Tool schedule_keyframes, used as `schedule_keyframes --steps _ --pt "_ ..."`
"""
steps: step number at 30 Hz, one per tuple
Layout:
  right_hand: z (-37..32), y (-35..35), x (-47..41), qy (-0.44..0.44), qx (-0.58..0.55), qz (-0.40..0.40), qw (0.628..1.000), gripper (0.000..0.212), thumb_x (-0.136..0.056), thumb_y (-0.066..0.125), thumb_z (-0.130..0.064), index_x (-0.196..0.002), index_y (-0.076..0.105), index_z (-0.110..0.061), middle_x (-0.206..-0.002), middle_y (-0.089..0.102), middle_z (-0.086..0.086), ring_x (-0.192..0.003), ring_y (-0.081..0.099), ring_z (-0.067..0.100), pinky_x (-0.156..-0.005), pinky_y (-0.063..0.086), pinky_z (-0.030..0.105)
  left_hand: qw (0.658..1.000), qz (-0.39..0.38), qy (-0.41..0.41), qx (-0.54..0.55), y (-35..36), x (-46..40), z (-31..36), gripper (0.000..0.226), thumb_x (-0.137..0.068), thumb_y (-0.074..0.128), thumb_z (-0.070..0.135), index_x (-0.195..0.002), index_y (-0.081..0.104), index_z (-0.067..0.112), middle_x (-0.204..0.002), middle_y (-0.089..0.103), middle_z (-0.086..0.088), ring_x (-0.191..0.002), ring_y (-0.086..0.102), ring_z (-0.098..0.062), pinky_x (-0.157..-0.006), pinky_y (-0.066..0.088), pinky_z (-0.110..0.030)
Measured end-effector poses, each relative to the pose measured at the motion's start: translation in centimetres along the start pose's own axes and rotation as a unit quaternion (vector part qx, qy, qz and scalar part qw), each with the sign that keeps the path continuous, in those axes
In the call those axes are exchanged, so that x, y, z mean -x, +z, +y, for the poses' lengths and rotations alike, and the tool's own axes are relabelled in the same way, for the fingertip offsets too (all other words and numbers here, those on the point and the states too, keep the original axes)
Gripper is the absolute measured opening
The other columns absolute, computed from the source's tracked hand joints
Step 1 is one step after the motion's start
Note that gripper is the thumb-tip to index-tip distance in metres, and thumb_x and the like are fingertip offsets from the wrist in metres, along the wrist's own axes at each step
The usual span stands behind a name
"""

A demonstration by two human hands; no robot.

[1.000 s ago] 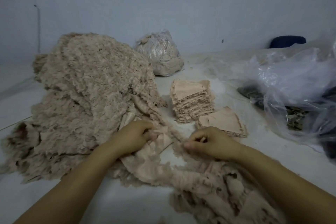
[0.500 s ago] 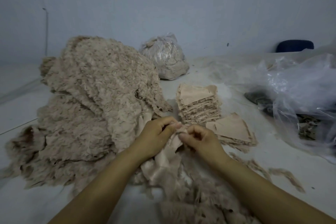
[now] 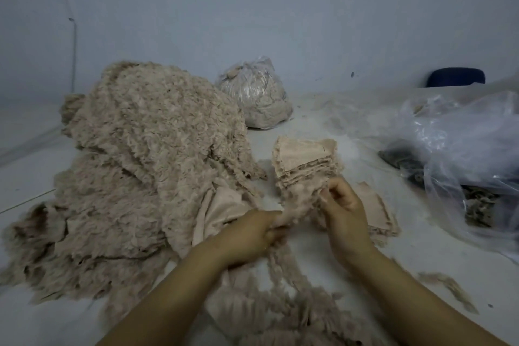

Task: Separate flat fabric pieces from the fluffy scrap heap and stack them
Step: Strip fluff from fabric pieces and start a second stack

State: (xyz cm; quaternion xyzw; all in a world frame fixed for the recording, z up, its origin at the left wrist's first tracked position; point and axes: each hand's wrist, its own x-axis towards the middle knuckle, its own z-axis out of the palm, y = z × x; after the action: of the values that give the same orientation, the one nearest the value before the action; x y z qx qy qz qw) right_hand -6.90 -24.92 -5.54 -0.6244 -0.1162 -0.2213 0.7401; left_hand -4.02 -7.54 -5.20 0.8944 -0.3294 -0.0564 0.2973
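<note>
The left hand (image 3: 247,236) and the right hand (image 3: 344,205) are close together above the white surface (image 3: 421,255), each with its fingers curled round one end of a fluffy beige strip (image 3: 297,205) stretched between them. The left hand grips the lower end, the right hand pinches the upper end, a little higher and further away. More frayed scrap (image 3: 295,303) trails from under the hands toward the near edge of the view, lying between the two forearms.

Just behind the right hand stands a tall stack of flat fabric pieces (image 3: 304,160), its top piece smooth and pale. A lower, second stack (image 3: 376,213) lies on the surface beside it, partly hidden by the right hand.

To the left of the hands rises the big fluffy heap (image 3: 146,171), spreading wide, with a smooth piece of cloth (image 3: 219,208) showing at its near edge, just beside the left hand. Behind the heap, near the wall, sits a tied clear bag of scraps (image 3: 255,95). On the right lies a large crumpled plastic bag (image 3: 460,149) with dark things inside, and past it a dark blue object (image 3: 456,77) against the wall. A loose tuft (image 3: 446,289) lies on the surface near the right forearm.
</note>
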Motion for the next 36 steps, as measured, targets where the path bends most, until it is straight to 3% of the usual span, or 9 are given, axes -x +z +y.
schedule_keyframes --steps 8,11,15,20,23,30,32,34,36 --pt "-0.2 -1.8 -1.3 0.043 -0.065 0.082 0.994 0.033 -0.092 0.045 0.007 -0.072 0.049 -0.018 -0.06 0.049 0.012 -0.048 0.042 0.019 -0.045 0.034 0.025 0.992 0.03 -0.006 -0.121 -0.3 -0.3 -0.7 0.02 -0.101 0.037 0.019 -0.102 0.054 0.008 -0.102 0.063 -0.014 -0.092 0.057 -0.031 -0.077 0.044 -0.04" --pt "0.0 -2.3 -1.2 0.052 0.039 -0.029 0.997 0.025 -0.088 0.052 0.011 -0.085 0.051 -0.014 -0.061 0.06 -0.008 -0.053 0.054 0.009 -0.051 0.045 0.024 0.993 0.034 -0.011 -0.115 -0.2 -0.3 -0.6 0.026 -0.102 0.036 0.022 -0.11 0.057 0.01 -0.109 0.064 -0.011 -0.098 0.058 -0.03 -0.081 0.045 -0.037" --pt "0.5 -2.7 -0.4 0.059 0.205 -0.149 0.966 0.03 -0.073 0.077 0.003 -0.082 0.064 -0.022 -0.074 0.061 -0.009 -0.068 0.057 0.005 -0.065 0.047 0.018 0.995 0.021 -0.026 -0.093 -0.1 -0.6 -0.4 0.025 -0.097 0.044 0.021 -0.098 0.06 0.002 -0.105 0.066 -0.014 -0.096 0.059 -0.029 -0.083 0.045 -0.038" --pt "-0.3 -3.3 -1.6 0.038 0.177 0.009 0.983 0.028 -0.089 0.056 0.003 -0.068 0.055 -0.014 -0.058 0.058 -0.016 -0.054 0.049 -0.008 -0.053 0.037 0.007 0.995 0.033 -0.05 -0.084 0.1 0.1 -1.0 0.037 -0.1 0.038 0.038 -0.071 0.049 0.017 -0.074 0.059 -0.001 -0.072 0.054 -0.018 -0.064 0.038 -0.032" --pt "-0.6 -3.8 -2.0 0.053 0.105 0.047 0.992 0.026 -0.092 0.055 -0.001 -0.069 0.05 -0.01 -0.054 0.051 -0.013 -0.051 0.045 -0.003 -0.05 0.038 0.012 0.996 0.059 -0.064 -0.031 -0.4 0.2 -1.9 0.03 -0.097 0.047 0.036 -0.085 0.06 0.013 -0.084 0.065 -0.001 -0.081 0.058 -0.016 -0.069 0.042 -0.027" --pt "-1.1 -3.2 -1.9 0.094 0.046 0.107 0.989 0.023 -0.093 0.056 -0.006 -0.071 0.052 -0.011 -0.058 0.055 -0.005 -0.057 0.049 0.008 -0.05 0.042 0.018 0.983 -0.096 -0.153 -0.01 -3.1 -0.1 -2.5 0.043 -0.089 0.064 0.028 -0.054 0.041 0.021 -0.046 0.037 0.012 -0.044 0.034 -0.001 -0.05 0.029 -0.022" --pt "-1.0 -2.6 -1.5 0.09 0.051 0.08 0.991 0.021 -0.092 0.056 -0.005 -0.072 0.053 -0.01 -0.054 0.057 -0.011 -0.052 0.051 0.0 -0.048 0.042 0.014 0.988 -0.088 -0.116 0.055 -2.8 -0.2 -1.7 0.025 -0.083 0.07 0.04 -0.072 0.059 0.019 -0.065 0.052 0.016 -0.062 0.046 0.002 -0.063 0.037 -0.022" --pt "-0.8 -2.2 -1.1 0.099 0.05 0.036 0.993 0.02 -0.093 0.056 -0.007 -0.074 0.054 -0.01 -0.054 0.057 -0.012 -0.051 0.051 -0.003 -0.047 0.042 0.012 0.979 -0.073 -0.109 0.157 -2.4 -0.7 -0.5 0.062 -0.07 0.073 0.059 -0.121 0.059 0.027 -0.108 0.055 0.018 -0.101 0.052 0.002 -0.089 0.042 -0.018" --pt "-0.7 -2.1 -0.8 0.12 0.034 0.015 0.992 0.018 -0.094 0.055 -0.011 -0.076 0.055 -0.011 -0.056 0.058 -0.011 -0.051 0.052 -0.003 -0.047 0.042 0.013 0.972 -0.045 -0.103 0.206 -1.3 -1.5 0.3 0.064 -0.071 0.074 0.054 -0.127 0.055 0.029 -0.111 0.056 0.023 -0.102 0.054 0.006 -0.086 0.045 -0.012"
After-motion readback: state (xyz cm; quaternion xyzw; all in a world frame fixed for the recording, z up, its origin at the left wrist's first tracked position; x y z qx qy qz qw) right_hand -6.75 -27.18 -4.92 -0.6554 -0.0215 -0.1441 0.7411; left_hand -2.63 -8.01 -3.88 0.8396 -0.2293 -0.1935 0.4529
